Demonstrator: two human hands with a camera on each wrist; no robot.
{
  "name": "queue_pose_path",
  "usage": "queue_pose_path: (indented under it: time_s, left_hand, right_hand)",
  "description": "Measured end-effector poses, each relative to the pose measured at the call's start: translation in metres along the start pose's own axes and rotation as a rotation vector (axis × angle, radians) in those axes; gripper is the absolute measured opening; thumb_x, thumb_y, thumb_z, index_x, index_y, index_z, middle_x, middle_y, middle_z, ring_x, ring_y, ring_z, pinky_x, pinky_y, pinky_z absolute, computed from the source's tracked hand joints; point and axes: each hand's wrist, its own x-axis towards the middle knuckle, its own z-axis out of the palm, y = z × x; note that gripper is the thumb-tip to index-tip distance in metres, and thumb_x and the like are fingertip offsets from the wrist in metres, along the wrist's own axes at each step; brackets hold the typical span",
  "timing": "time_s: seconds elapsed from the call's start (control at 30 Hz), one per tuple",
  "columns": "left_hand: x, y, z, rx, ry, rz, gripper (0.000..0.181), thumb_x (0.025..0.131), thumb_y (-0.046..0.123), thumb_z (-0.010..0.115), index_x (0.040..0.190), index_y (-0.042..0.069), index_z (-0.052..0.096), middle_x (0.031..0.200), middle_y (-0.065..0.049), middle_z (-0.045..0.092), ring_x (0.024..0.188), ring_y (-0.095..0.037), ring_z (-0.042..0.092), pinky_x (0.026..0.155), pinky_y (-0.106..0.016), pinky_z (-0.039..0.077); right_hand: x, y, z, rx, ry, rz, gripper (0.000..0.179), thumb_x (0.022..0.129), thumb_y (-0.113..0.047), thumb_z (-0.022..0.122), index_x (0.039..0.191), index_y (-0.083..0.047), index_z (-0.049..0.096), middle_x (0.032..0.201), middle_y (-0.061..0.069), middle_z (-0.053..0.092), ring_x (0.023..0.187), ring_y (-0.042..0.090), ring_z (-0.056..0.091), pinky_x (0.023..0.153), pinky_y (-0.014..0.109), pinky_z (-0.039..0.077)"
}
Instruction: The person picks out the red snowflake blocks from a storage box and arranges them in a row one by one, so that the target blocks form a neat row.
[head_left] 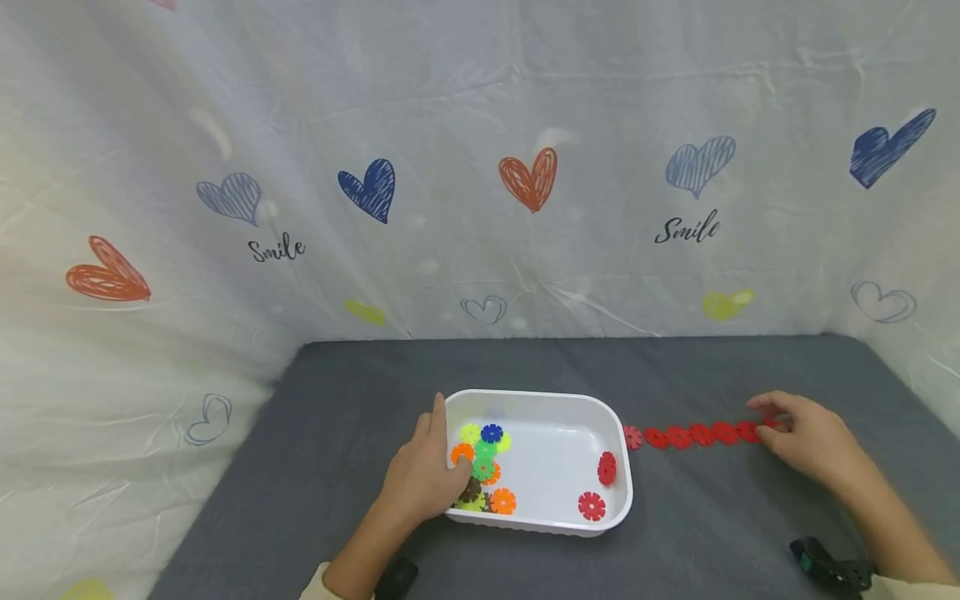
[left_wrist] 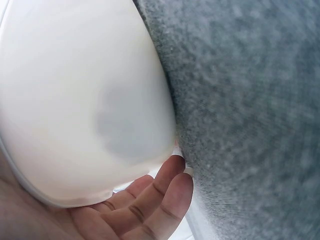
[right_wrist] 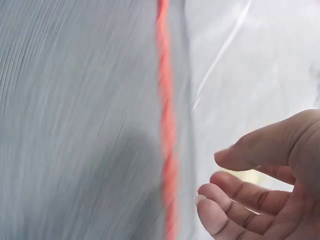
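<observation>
My left hand [head_left: 422, 477] grips the left end of a white plastic tray [head_left: 555, 454], thumb over the rim. In the left wrist view its fingers [left_wrist: 170, 200] curl under the tray's outer wall. Green, yellow, blue, orange and brown notched discs lie in the tray's left part; a red disc [head_left: 592, 506] and another red piece [head_left: 607, 468] lie at its right. A row of red notched discs [head_left: 702, 434] runs rightward from the tray. At its far end is my right hand [head_left: 810, 437], fingers loosely bent, a gap between thumb and fingertips, holding nothing in the right wrist view.
The tray and discs rest on a grey cloth-covered table [head_left: 360, 400]. Behind and to the sides hangs a pale curtain [head_left: 450, 100] printed with hearts. A black strap device [head_left: 828, 567] is on the right wrist, another [head_left: 396, 577] on the left.
</observation>
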Motion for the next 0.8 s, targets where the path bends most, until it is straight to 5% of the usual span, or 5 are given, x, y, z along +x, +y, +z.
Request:
queue_pose_path:
  time_s: [0.13, 0.33, 0.53, 0.67, 0.8]
  left_hand:
    - [0.0, 0.0, 0.0, 0.002, 0.002, 0.002, 0.091, 0.083, 0.026, 0.063, 0.158, -0.001, 0.019, 0.135, -0.018, 0.049, 0.061, -0.019, 0.048, 0.052, -0.034, 0.039]
    - [0.001, -0.001, 0.0, 0.003, 0.001, 0.008, 0.091, 0.083, 0.026, 0.064, 0.158, -0.001, 0.019, 0.135, -0.019, 0.049, 0.06, -0.019, 0.048, 0.052, -0.034, 0.039]
    - [0.001, -0.001, -0.001, 0.001, 0.004, 0.003, 0.091, 0.083, 0.025, 0.063, 0.158, -0.001, 0.019, 0.136, -0.019, 0.049, 0.062, -0.02, 0.049, 0.052, -0.034, 0.04]
    - [0.0, 0.0, 0.0, -0.005, 0.0, 0.009, 0.091, 0.083, 0.025, 0.063, 0.158, -0.001, 0.019, 0.137, -0.019, 0.048, 0.064, -0.021, 0.051, 0.054, -0.035, 0.041]
    - [0.001, -0.001, 0.0, 0.004, 0.004, 0.012, 0.091, 0.083, 0.026, 0.064, 0.158, -0.001, 0.02, 0.137, -0.019, 0.048, 0.067, -0.021, 0.052, 0.056, -0.035, 0.042]
  right_hand:
    - [-0.004, -0.044, 0.007, 0.048, 0.059, -0.179, 0.03, 0.084, 0.001, 0.072, 0.113, 0.002, 0.068, 0.104, 0.02, 0.067, 0.083, 0.027, 0.067, 0.06, 0.039, 0.052]
    - [-0.009, -0.108, 0.025, 0.051, 0.175, -0.642, 0.038, 0.072, 0.005, 0.082, 0.102, -0.016, 0.073, 0.098, -0.009, 0.066, 0.082, 0.006, 0.061, 0.07, 0.03, 0.054]
    - [-0.011, -0.158, 0.046, 0.063, -0.201, -0.837, 0.028, 0.081, -0.004, 0.079, 0.103, -0.019, 0.074, 0.103, -0.013, 0.063, 0.091, 0.008, 0.059, 0.077, 0.026, 0.052]
    - [-0.006, -0.175, 0.062, 0.007, -0.41, -0.815, 0.02, 0.082, -0.01, 0.079, 0.099, -0.017, 0.074, 0.097, -0.014, 0.061, 0.086, 0.004, 0.056, 0.075, 0.022, 0.049]
    - [-0.001, -0.183, 0.073, -0.065, -0.507, -0.749, 0.019, 0.076, -0.007, 0.08, 0.086, -0.02, 0.071, 0.081, -0.015, 0.055, 0.071, 0.0, 0.049, 0.066, 0.021, 0.045]
